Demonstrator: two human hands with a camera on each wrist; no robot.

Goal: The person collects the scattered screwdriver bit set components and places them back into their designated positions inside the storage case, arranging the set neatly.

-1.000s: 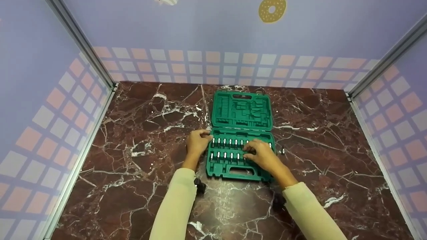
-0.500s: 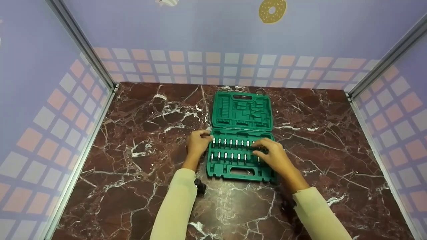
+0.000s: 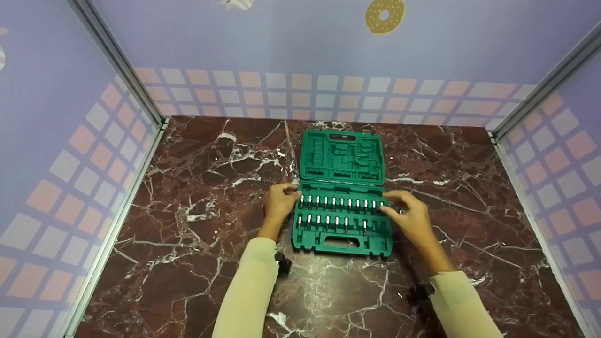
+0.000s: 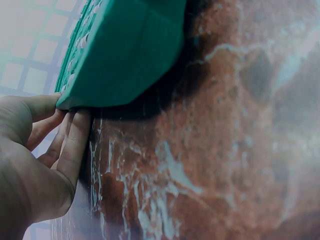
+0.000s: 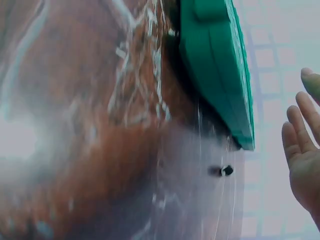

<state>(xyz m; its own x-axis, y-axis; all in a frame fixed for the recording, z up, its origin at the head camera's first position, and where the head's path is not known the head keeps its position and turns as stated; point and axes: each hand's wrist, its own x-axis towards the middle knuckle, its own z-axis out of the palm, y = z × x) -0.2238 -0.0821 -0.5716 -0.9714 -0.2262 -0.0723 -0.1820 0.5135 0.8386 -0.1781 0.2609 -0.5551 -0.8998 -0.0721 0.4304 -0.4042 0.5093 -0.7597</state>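
Note:
A green plastic socket case (image 3: 342, 241) lies open on the marble-patterned table, its lid (image 3: 342, 157) folded back. Two rows of small silver-and-dark sockets (image 3: 334, 203) sit in the base, with a gap in the lower row before its rightmost socket (image 3: 365, 227). My left hand (image 3: 280, 202) pinches the case's left edge, thumb on top and fingers against the side, as the left wrist view shows. Over the right edge hovers my right hand (image 3: 412, 217), fingers spread from the thumb and holding nothing. A loose socket (image 5: 226, 170) lies on the table beside the case in the right wrist view.
Purple panels with pink and white squares (image 3: 300, 98) enclose the table at the back and both sides. Metal posts (image 3: 540, 75) stand at the corners. The marble-patterned table (image 3: 211, 281) spreads around the case.
My right hand has moved right, from over the lower row to the case's right edge, uncovering sockets in both rows. The left hand and case stay put.

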